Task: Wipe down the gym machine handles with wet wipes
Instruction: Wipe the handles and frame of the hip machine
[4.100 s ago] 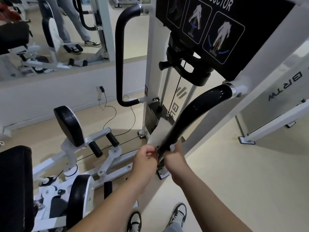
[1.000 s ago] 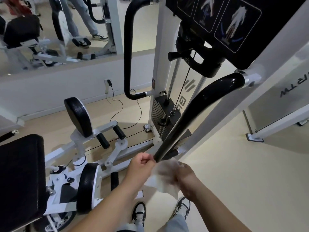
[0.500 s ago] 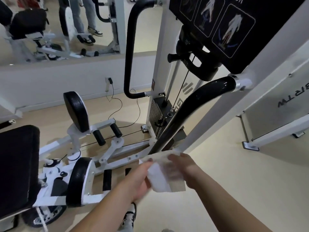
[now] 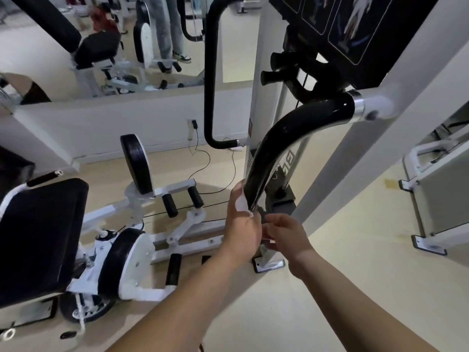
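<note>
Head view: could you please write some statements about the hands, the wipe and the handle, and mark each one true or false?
1. The left hand holds the white wipe against the near black handle. True.
2. The wipe is at this handle's top end. False: it is at the lower end.
3. The right hand is far from the left hand. False: it is close beside it.
4. A black seat pad is left of the hands. True.

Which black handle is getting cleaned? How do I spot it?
Find the white machine frame with the black picture panel. The handle curves down from its silver collar toward the left hand, which holds a white wipe on it. It is shiny; the farther handle looks dull.
</note>
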Tool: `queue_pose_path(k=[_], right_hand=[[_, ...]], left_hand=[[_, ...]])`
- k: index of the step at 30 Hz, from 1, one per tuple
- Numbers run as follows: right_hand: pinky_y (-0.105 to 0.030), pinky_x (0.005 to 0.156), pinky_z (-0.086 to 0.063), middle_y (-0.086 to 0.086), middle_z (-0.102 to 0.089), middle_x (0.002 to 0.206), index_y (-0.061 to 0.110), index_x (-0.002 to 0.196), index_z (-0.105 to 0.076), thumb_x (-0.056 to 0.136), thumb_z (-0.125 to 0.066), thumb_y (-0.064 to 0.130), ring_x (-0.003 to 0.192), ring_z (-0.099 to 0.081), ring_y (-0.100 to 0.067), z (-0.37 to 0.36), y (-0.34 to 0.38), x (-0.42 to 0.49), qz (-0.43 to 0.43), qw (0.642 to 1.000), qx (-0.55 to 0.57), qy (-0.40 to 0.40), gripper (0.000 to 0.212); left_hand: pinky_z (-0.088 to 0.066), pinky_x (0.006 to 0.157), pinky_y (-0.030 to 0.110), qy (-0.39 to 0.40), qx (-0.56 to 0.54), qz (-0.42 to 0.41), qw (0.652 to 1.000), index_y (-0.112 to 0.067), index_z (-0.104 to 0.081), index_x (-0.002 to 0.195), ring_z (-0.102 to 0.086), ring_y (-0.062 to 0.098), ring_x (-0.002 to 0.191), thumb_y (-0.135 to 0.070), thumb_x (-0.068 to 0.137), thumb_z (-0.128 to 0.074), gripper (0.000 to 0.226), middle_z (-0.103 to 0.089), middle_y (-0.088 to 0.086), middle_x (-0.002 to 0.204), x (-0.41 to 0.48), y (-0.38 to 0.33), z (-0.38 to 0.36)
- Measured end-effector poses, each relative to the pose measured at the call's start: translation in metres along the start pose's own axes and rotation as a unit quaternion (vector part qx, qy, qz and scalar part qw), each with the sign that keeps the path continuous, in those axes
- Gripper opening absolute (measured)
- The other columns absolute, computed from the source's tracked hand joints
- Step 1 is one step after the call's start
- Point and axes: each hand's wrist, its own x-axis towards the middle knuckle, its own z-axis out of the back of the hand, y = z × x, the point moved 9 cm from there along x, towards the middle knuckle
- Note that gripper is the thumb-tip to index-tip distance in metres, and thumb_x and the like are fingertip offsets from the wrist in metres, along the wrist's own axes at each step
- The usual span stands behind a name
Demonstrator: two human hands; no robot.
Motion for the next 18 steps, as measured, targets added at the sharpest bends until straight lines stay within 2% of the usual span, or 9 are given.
queue_pose_path(k=[2, 5, 7, 9, 10, 12, 14, 15, 18], right_hand=[[-0.042, 0.083, -0.059, -0.015, -0.076, 0.103, 0.011, 0.116, -0.067, 0.095, -0.058, 0.001, 0.092, -0.072, -0.031, 0.000, -0.003, -0.001, -0.007, 1.000, -0.006, -0.005, 0.025], [-0.044, 0.087, -0.056, -0.014, -0.075, 0.103, 0.011, 0.116, -0.066, 0.095, -0.054, -0.003, 0.088, -0.068, -0.026, 0.001, -0.007, -0.001, -0.017, 1.000, 0.008, -0.022, 0.027], [-0.048, 0.091, -0.056, -0.016, -0.073, 0.105, 0.010, 0.114, -0.065, 0.093, -0.051, -0.006, 0.089, -0.066, -0.027, 0.003, -0.009, -0.001, -0.024, 0.999, 0.013, -0.045, 0.029], [-0.049, 0.092, -0.055, -0.016, -0.073, 0.103, 0.008, 0.114, -0.066, 0.092, -0.049, -0.009, 0.092, -0.067, -0.029, 0.004, -0.009, -0.005, -0.026, 0.997, 0.018, -0.067, 0.033], [-0.049, 0.090, -0.056, -0.015, -0.072, 0.100, 0.007, 0.115, -0.066, 0.090, -0.046, -0.010, 0.092, -0.068, -0.030, 0.002, -0.008, -0.006, -0.022, 0.997, 0.019, -0.071, 0.036], [-0.050, 0.092, -0.057, -0.015, -0.073, 0.098, 0.009, 0.114, -0.066, 0.088, -0.044, -0.013, 0.096, -0.071, -0.036, -0.004, -0.006, -0.005, -0.014, 0.997, 0.022, -0.071, 0.040], [-0.050, 0.091, -0.057, -0.014, -0.073, 0.100, 0.010, 0.114, -0.065, 0.090, -0.046, -0.012, 0.096, -0.071, -0.033, -0.008, -0.006, -0.003, -0.010, 0.997, 0.021, -0.072, 0.038], [-0.047, 0.088, -0.057, -0.013, -0.073, 0.099, 0.010, 0.115, -0.065, 0.092, -0.049, -0.010, 0.092, -0.070, -0.029, -0.009, -0.007, -0.003, -0.010, 0.997, 0.025, -0.070, 0.035], [-0.040, 0.079, -0.054, -0.010, -0.070, 0.091, 0.008, 0.111, -0.066, 0.093, -0.062, -0.004, 0.084, -0.065, -0.023, -0.014, -0.015, -0.002, -0.018, 0.996, 0.060, -0.064, 0.022]], left_hand=[[-0.049, 0.065, 0.010, -0.009, 0.031, -0.003, 0.999, -0.025, -0.056, 0.134, -0.066, 0.016, 0.086, 0.014, 0.101, -0.028, 0.058, -0.073, 0.010, 0.116, 0.007, 0.019, 0.003], [-0.041, 0.065, 0.010, -0.007, 0.118, 0.107, 0.987, -0.020, -0.033, 0.153, -0.053, 0.018, 0.097, 0.007, 0.099, -0.043, 0.061, -0.060, 0.016, 0.136, 0.023, 0.068, 0.014], [-0.040, 0.058, 0.023, -0.015, 0.081, 0.147, 0.986, -0.024, -0.039, 0.149, -0.052, 0.017, 0.080, 0.003, 0.100, -0.041, 0.056, -0.061, 0.010, 0.113, 0.028, 0.071, 0.011], [-0.043, 0.057, 0.033, -0.010, -0.003, 0.130, 0.991, -0.026, -0.043, 0.146, -0.047, 0.012, 0.068, 0.000, 0.102, -0.038, 0.051, -0.055, 0.003, 0.093, 0.023, 0.048, 0.002], [-0.049, 0.063, 0.031, -0.002, -0.022, 0.089, 0.996, -0.027, -0.043, 0.145, -0.052, 0.009, 0.072, 0.001, 0.103, -0.038, 0.051, -0.055, 0.000, 0.096, 0.020, 0.037, 0.001], [-0.051, 0.076, 0.011, 0.024, -0.021, 0.016, 0.999, -0.026, -0.040, 0.147, -0.064, 0.007, 0.100, 0.005, 0.102, -0.040, 0.055, -0.061, -0.002, 0.119, 0.015, 0.028, 0.002], [-0.051, 0.088, 0.014, 0.021, 0.013, 0.031, 0.999, -0.019, -0.038, 0.150, -0.060, 0.013, 0.120, -0.001, 0.102, -0.044, 0.052, -0.058, 0.006, 0.139, 0.022, 0.054, 0.010], [-0.050, 0.086, 0.017, 0.025, 0.052, 0.067, 0.996, -0.019, -0.039, 0.149, -0.058, 0.019, 0.123, 0.000, 0.102, -0.044, 0.051, -0.057, 0.009, 0.140, 0.027, 0.073, 0.015], [-0.041, 0.076, 0.023, 0.079, 0.154, 0.133, 0.976, -0.025, -0.046, 0.129, -0.060, 0.026, 0.113, 0.002, 0.099, -0.041, 0.041, -0.059, 0.001, 0.111, 0.031, 0.102, 0.021]])
